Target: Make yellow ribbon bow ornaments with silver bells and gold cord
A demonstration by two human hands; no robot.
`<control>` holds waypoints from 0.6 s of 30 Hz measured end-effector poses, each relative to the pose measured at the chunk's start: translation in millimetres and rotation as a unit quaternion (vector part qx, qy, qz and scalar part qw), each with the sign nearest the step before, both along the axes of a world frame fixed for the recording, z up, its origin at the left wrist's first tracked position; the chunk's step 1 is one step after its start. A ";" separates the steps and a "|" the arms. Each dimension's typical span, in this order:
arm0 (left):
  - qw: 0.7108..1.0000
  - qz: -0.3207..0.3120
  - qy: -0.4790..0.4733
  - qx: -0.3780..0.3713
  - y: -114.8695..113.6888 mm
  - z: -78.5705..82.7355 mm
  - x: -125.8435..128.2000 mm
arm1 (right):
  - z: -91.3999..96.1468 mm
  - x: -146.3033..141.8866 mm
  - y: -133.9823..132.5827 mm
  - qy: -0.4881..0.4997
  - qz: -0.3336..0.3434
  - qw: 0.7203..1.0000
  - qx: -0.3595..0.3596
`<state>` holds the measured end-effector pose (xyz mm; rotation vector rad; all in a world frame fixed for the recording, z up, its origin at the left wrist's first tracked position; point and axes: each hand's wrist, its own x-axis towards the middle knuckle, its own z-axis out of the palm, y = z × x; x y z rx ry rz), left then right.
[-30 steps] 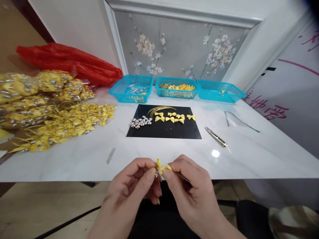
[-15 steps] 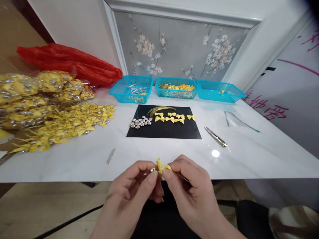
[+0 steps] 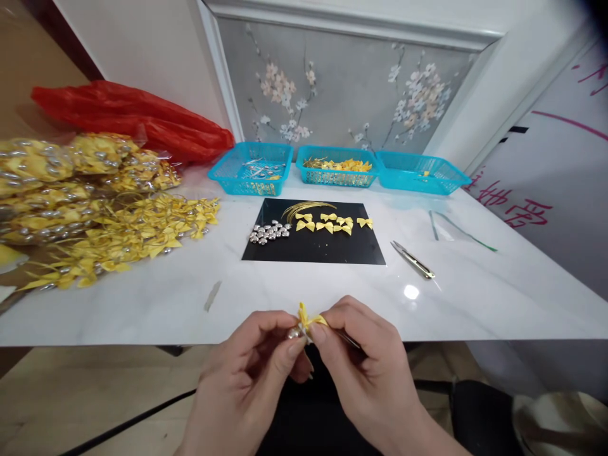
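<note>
Close to the table's front edge, my left hand (image 3: 259, 364) pinches a shiny silver bead (image 3: 294, 332) between thumb and fingers. My right hand (image 3: 363, 351) is closed on a yellow ribbon bow (image 3: 311, 318), which touches the bead. A thin dark tool, mostly hidden, lies under the right fingers. Beyond my hands is a black mat (image 3: 285, 253). It bears a cluster of silver beads (image 3: 269, 232), several yellow bows (image 3: 325, 226) and a bundle of gold cords (image 3: 308, 207).
Thread snips (image 3: 412, 259) lie right of the mat. Three blue baskets (image 3: 250, 189) (image 3: 337, 179) (image 3: 422, 183) line the back. Finished yellow bow pieces (image 3: 128, 237) and bagged ones (image 3: 52, 190) are heaped at left, near a red plastic bag (image 3: 133, 120).
My left thumb and fingertips have shifted slightly, and the silver bead has turned and sits a little lower, nearer the bow. My right hand stays nearly still.
</note>
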<state>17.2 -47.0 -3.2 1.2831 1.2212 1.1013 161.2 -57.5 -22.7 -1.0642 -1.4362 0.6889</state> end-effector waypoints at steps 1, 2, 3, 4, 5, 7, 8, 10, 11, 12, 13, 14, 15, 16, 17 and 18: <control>1.000 -0.017 -0.001 -0.004 1.1 -0.6 -0.9 | 0.1 -0.1 0.1 -0.002 -0.002 1.000 0.003; 0.999 -0.041 -0.012 -0.016 2.6 -1.3 -2.0 | 0.1 -0.3 0.1 -0.004 -0.003 1.000 0.008; 0.997 -0.063 -0.031 -0.035 4.4 -1.9 -3.2 | 0.1 -0.3 0.1 -0.007 -0.005 1.000 0.013; 0.993 -0.080 -0.057 -0.057 6.2 -2.5 -4.3 | 0.1 -0.3 0.1 -0.009 -0.004 1.000 0.017; 0.989 -0.090 -0.086 -0.076 7.9 -3.0 -5.1 | 0.1 -0.4 0.1 -0.011 -0.004 1.000 0.019; 0.981 -0.087 -0.139 -0.101 10.4 -3.8 -5.8 | 0.4 -0.5 0.2 -0.010 -0.001 1.000 0.024; 0.978 -0.082 -0.158 -0.110 11.1 -3.9 -5.6 | 0.6 -0.7 0.3 -0.007 0.001 1.000 0.025; 0.971 -0.084 -0.184 -0.128 11.5 -3.8 -4.6 | 1.2 -1.2 0.6 0.000 0.002 1.000 0.029; 0.967 -0.088 -0.193 -0.139 11.3 -3.6 -4.0 | 1.5 -1.5 0.8 0.002 0.003 0.999 0.032; 0.964 -0.093 -0.200 -0.151 11.1 -3.5 -3.5 | 1.7 -1.8 0.9 0.004 0.005 0.999 0.033; 0.961 -0.097 -0.205 -0.160 11.0 -3.4 -3.3 | 1.8 -2.0 1.0 0.005 0.006 0.999 0.033; 0.958 -0.102 -0.209 -0.167 11.1 -3.5 -3.4 | 1.7 -2.0 1.0 0.005 0.008 0.999 0.032; 0.956 -0.105 -0.214 -0.172 11.4 -3.9 -3.9 | 1.5 -2.0 0.9 0.004 0.008 1.000 0.029; 0.954 -0.106 -0.218 -0.177 12.0 -4.4 -4.5 | 1.2 -1.8 0.8 0.002 0.007 1.000 0.026; 0.953 -0.106 -0.220 -0.179 12.7 -4.9 -5.3 | 0.8 -1.6 0.6 0.000 0.004 1.000 0.023; 0.953 -0.106 -0.220 -0.179 13.5 -5.2 -6.0 | 0.5 -1.3 0.4 -0.002 0.003 1.000 0.020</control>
